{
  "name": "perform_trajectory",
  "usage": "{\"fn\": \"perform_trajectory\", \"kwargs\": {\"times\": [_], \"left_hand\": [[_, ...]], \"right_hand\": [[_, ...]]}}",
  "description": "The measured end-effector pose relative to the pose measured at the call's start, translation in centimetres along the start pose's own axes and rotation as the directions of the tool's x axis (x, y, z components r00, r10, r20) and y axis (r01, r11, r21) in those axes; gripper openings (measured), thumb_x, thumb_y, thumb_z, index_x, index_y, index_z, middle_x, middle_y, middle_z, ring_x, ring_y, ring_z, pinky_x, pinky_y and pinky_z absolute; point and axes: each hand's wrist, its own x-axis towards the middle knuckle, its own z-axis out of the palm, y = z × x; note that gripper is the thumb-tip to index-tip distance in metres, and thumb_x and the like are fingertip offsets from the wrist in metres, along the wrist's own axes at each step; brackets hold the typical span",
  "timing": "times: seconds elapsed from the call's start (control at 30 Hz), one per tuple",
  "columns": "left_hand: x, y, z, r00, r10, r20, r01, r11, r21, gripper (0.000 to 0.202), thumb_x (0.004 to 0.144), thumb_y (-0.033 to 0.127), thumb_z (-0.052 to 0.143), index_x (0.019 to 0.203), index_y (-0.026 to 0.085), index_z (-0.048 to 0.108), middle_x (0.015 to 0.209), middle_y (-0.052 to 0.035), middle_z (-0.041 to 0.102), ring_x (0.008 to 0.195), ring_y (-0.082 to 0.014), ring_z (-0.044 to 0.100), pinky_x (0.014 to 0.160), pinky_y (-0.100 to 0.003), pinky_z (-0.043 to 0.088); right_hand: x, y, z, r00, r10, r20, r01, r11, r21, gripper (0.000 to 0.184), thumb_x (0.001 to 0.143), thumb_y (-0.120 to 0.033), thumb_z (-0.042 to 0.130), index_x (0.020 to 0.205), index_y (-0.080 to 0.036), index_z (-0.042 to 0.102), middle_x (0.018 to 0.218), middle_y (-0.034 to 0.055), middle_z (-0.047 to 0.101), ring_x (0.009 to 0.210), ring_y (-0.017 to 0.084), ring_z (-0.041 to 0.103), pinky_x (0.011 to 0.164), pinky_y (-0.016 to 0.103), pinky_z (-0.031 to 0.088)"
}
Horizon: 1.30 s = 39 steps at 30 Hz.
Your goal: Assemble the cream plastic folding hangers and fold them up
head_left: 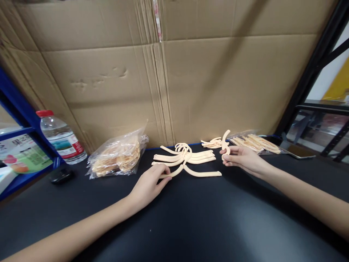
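My left hand [151, 182] is closed on the left end of a cream curved strip [177, 171], which lies at the front of a cluster of similar strips. My right hand [242, 159] holds a short cream S-shaped piece [225, 142] upright between thumb and fingers, just above the table. Between my hands the cream strips [200, 157] fan out left and right, stacked on one another, with thin curved pieces [184, 147] at the middle. One separate-looking strip [203, 174] curves toward the right at the front.
A clear bag of cream pieces [117, 154] sits left, beside a red-capped water bottle [64, 138]. Behind my right hand are a small pile of pieces [211, 142], another bag of strips [255, 142] and a phone [298, 151]. Cardboard [218, 80] stands behind the black table [191, 225].
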Motion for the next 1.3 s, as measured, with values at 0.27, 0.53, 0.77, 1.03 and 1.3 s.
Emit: {"fn": "perform_trajectory", "kwargs": {"times": [0.27, 0.53, 0.77, 1.03, 1.3], "left_hand": [[-0.2, -0.2, -0.1, 0.999, -0.043, -0.007, 0.04, 0.966, -0.255, 0.016, 0.089, 0.023, 0.048, 0.101, 0.021, 0.059, 0.098, -0.0038, 0.062, 0.09, -0.0174, 0.062, 0.08, -0.031, 0.054], [-0.3, 0.3, -0.7, 0.995, -0.037, -0.087, 0.017, 0.976, -0.216, 0.01, 0.086, 0.024, 0.053, 0.089, 0.019, 0.06, 0.086, -0.0029, 0.063, 0.079, -0.0173, 0.061, 0.073, -0.032, 0.054], [-0.3, 0.2, -0.6, 0.995, -0.035, -0.093, 0.011, 0.969, -0.248, 0.008, 0.087, 0.022, 0.053, 0.089, 0.019, 0.06, 0.086, -0.0025, 0.062, 0.08, -0.0165, 0.06, 0.074, -0.03, 0.053], [-0.3, -0.1, -0.5, 0.996, -0.045, -0.077, 0.025, 0.969, -0.246, 0.009, 0.088, 0.023, 0.052, 0.092, 0.019, 0.06, 0.089, -0.003, 0.063, 0.082, -0.0173, 0.06, 0.076, -0.032, 0.053], [-0.2, 0.3, -0.6, 0.995, -0.052, -0.089, 0.025, 0.96, -0.278, 0.009, 0.087, 0.023, 0.053, 0.09, 0.019, 0.061, 0.088, -0.003, 0.063, 0.082, -0.0169, 0.061, 0.075, -0.031, 0.055]], "right_hand": [[-0.5, 1.3, 2.1, 0.997, 0.011, 0.081, -0.015, 0.999, 0.043, 0.037, 0.06, -0.039, 0.084, 0.079, -0.015, 0.064, 0.079, 0.0043, 0.067, 0.081, 0.018, 0.065, 0.084, 0.035, 0.053], [-1.4, 0.5, 3.0, 0.968, 0.087, 0.234, -0.115, 0.987, 0.112, 0.031, 0.069, -0.039, 0.079, 0.079, -0.015, 0.062, 0.089, 0.0057, 0.066, 0.095, 0.02, 0.064, 0.091, 0.035, 0.05], [-1.8, 0.1, 3.6, 0.948, 0.16, 0.276, -0.227, 0.946, 0.233, 0.028, 0.074, -0.034, 0.077, 0.08, -0.015, 0.059, 0.088, 0.0069, 0.067, 0.088, 0.022, 0.069, 0.085, 0.033, 0.053], [-1.5, 0.2, 3.2, 0.947, 0.163, 0.275, -0.242, 0.929, 0.281, 0.028, 0.074, -0.032, 0.078, 0.076, -0.015, 0.055, 0.074, 0.0033, 0.065, 0.078, 0.018, 0.069, 0.077, 0.029, 0.055], [-1.6, 1.0, 3.6, 0.972, 0.056, 0.227, -0.114, 0.962, 0.249, 0.03, 0.073, -0.035, 0.078, 0.075, -0.016, 0.055, 0.075, 0.0005, 0.062, 0.073, 0.014, 0.067, 0.072, 0.024, 0.055]]}}
